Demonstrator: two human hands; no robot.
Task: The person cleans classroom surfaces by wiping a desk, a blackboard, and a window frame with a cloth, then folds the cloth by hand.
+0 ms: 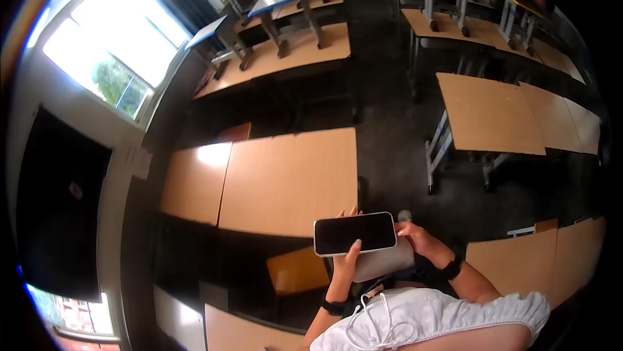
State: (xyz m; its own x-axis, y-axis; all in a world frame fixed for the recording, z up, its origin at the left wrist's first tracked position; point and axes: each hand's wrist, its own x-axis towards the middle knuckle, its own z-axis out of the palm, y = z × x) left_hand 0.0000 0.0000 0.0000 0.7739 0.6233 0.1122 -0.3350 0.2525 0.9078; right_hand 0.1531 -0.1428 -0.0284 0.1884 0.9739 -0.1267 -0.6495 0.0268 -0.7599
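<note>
A smartphone [344, 231] with a dark screen and a pale frame lies sideways in my left hand [346, 262]. The thumb rests over the screen's lower edge, and the other fingertips show beyond the far edge. At the phone's right end is my right hand [422, 240], its fingers curled in close to the phone's corner. Whether those fingers grip the phone or something else cannot be made out. Beneath the phone and next to both hands is a light grey, bag-like item [383, 265], partly covered. A black band circles each wrist.
Ahead on the left stands a wooden-topped desk [292, 179], with an orange-brown seat [297, 272] nearer me. More desks [490, 114] stand to the right across a dark floor aisle [389, 137]. Small tables [279, 0] rest on desktops further back. A bright window [123, 26] is at left.
</note>
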